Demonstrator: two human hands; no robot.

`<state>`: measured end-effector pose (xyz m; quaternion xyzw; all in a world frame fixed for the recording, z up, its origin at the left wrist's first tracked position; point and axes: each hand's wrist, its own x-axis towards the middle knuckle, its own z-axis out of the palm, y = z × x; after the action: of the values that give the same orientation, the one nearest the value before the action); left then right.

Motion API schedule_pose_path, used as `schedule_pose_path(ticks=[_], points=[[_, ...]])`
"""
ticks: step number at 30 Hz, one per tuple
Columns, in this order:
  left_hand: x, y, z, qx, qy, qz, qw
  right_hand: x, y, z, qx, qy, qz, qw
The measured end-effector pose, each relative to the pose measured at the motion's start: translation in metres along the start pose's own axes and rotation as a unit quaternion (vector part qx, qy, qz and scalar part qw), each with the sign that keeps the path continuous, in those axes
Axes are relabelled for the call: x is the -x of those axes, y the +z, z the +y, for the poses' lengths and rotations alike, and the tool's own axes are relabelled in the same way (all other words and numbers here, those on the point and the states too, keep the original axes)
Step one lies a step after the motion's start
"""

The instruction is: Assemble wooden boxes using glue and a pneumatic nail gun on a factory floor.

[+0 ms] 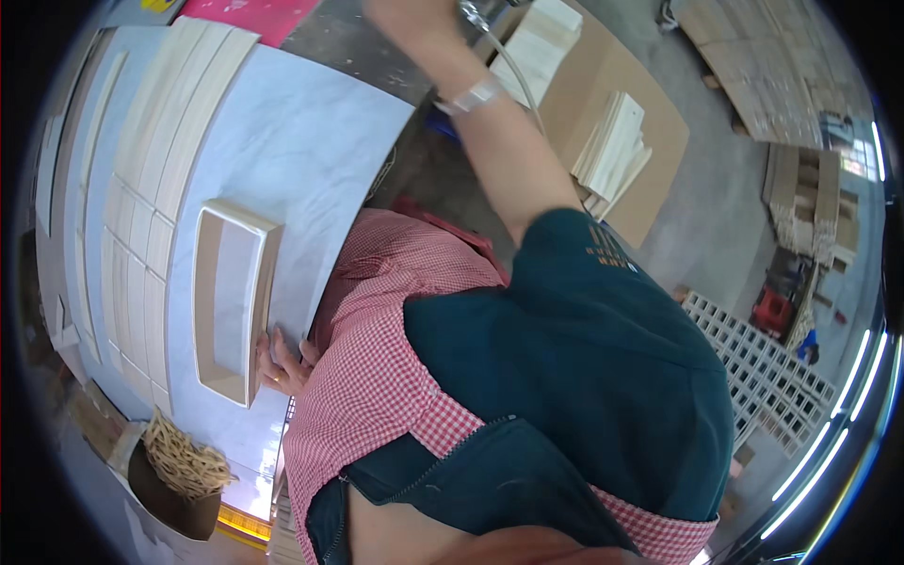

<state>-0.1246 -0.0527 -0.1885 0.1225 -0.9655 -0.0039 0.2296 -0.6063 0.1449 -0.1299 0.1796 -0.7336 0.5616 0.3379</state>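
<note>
Frame (262,297) at 9 o'clock: steady it lightly with your loose, unclenched left hand (286,371); right grip (411,19) at 12, can't tell.

From the wooden frame (264,301): open tabletop (315,127) at 1 o'clock, passable. Frame's middle also open. Pale slats (143,212) block 9–11, left hand (285,365) blocks 5, checked apron (377,377) 4, cardboard box (174,504) 7.

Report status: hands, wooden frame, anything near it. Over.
Left hand at the wooden frame's outer side. Right hand at picture's top edge, grip unclear. Frame on pale tabletop; wooden strips alongside, apart.
</note>
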Motion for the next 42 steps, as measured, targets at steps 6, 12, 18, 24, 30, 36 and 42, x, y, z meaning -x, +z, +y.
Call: schedule_pose_path(ticks=[6, 12, 18, 24, 30, 36, 42], points=[[0.003, -0.002, -0.009, -0.029, 0.036, 0.024, 0.999, 0.118, -0.325, 0.07, 0.551, 0.109, 0.117, 0.819], [-0.004, -0.004, 0.0, -0.014, 0.016, 0.005, 1.0, 0.238, -0.435, 0.093, 0.582, 0.577, -0.052, 0.571], [-0.006, -0.016, 0.015, -0.002, -0.022, -0.008, 1.0, 0.233, -0.434, 0.092, 0.56, 0.56, -0.054, 0.608], [-0.015, -0.02, 0.02, 0.079, -0.026, 0.012, 0.996, 0.173, -0.412, 0.064, 0.491, 0.458, 0.065, 0.738], [-0.005, -0.058, 0.022, 0.179, -0.072, 0.112, 0.975, 0.039, -0.217, -0.059, 0.195, 0.067, -0.096, 0.974], [0.02, -0.078, -0.01, 0.148, -0.331, 0.208, 0.908, 0.048, -0.063, -0.17, 0.001, -0.268, -0.486, 0.832], [0.023, -0.099, -0.017, 0.179, -0.409, 0.183, 0.876, 0.082, -0.002, -0.217, -0.082, -0.345, -0.596, 0.72]])
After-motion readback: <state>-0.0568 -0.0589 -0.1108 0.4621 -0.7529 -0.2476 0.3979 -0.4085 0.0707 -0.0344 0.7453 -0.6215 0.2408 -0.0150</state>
